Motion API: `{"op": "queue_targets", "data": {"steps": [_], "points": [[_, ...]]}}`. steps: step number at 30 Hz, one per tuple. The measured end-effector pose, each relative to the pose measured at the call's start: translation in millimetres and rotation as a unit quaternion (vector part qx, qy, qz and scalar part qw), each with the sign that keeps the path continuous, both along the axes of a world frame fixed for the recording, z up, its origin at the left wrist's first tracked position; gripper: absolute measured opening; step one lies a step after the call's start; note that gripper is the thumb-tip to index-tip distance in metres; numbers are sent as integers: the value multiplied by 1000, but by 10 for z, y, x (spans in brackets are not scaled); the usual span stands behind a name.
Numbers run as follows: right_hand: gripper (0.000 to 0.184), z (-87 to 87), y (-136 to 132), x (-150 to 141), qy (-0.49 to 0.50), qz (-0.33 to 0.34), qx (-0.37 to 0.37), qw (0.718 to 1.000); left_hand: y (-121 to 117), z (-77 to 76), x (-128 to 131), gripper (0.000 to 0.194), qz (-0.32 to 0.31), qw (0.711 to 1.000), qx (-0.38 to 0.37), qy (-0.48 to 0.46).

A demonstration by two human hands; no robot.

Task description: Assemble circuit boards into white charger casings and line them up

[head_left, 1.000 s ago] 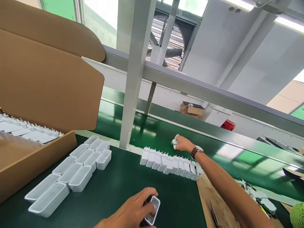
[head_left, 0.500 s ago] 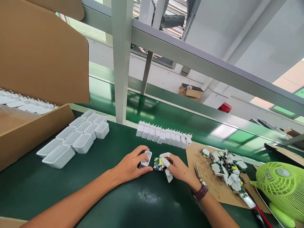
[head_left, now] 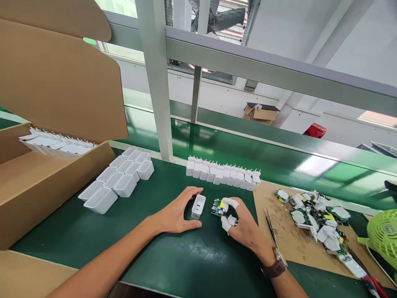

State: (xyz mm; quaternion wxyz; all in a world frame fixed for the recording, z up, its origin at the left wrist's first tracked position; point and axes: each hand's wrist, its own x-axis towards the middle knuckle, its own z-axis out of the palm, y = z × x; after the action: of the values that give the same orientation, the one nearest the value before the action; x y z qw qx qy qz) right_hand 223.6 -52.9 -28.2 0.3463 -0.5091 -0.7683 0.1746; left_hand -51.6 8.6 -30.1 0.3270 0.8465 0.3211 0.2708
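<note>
My left hand (head_left: 176, 213) curls around a small white charger shell (head_left: 198, 206) that rests on the green mat, thumb and fingers on either side of it. My right hand (head_left: 245, 225), with white finger cots on the thumb and forefinger, pinches a small green circuit board (head_left: 218, 207) just right of the shell. Behind them a row of several white charger plugs (head_left: 223, 174) stands along the mat's far edge.
Empty white shells (head_left: 119, 180) lie grouped at the left beside an open cardboard box (head_left: 46, 182) holding more white parts. A cardboard sheet (head_left: 288, 238) at the right carries tweezers (head_left: 269, 221) and a heap of circuit boards (head_left: 316, 213). A green fan (head_left: 384, 236) sits far right.
A second ago my right hand reached out to the conveyor; it came back with a circuit board next to the shell. The shell now lies on the mat in my left hand.
</note>
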Motion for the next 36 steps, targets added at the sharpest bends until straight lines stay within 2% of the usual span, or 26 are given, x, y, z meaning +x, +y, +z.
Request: {"op": "queue_targets", "data": {"steps": [4, 8, 11, 14, 18, 21, 23, 26, 28, 30, 33, 36], "points": [[51, 92, -72, -55, 99, 46, 52, 993, -9, -34, 62, 77, 19, 999, -44, 8], [65, 63, -124, -128, 77, 30, 143, 986, -13, -51, 105, 84, 29, 999, 8, -21], [65, 8, -129, -141, 75, 2, 158, 985, -6, -46, 90, 77, 12, 998, 8, -60], [60, -20, -121, -124, 103, -46, 145, 983, 3, -58, 86, 71, 35, 998, 7, -55], [56, -39, -111, -117, 122, -74, 130, 981, 3, -78, 134, 96, 12, 1000, -6, -21], [53, -70, -82, -134, 156, -102, 98, 978, 1, -89, 180, 94, 8, 1000, -15, -4], [53, -97, -41, -145, 215, -129, 55, 967, 1, -95, 202, 90, 13, 1000, -22, 15], [55, -124, 31, -161, 335, -153, -40, 929, 6, -99, 223, 89, 24, 998, -42, 35], [59, -128, 59, -178, 396, -142, -93, 902, 17, -97, 237, 93, 28, 997, -55, 41], [62, -125, 58, -199, 425, -114, -125, 889, 46, -87, 256, 100, 31, 996, -64, 55], [62, -131, 16, -215, 423, -100, -128, 892, 125, -57, 289, 102, 19, 993, -67, 91], [59, -158, -36, -192, 395, -104, -101, 907, 211, -18, 321, 91, 9, 988, -86, 129]]}}
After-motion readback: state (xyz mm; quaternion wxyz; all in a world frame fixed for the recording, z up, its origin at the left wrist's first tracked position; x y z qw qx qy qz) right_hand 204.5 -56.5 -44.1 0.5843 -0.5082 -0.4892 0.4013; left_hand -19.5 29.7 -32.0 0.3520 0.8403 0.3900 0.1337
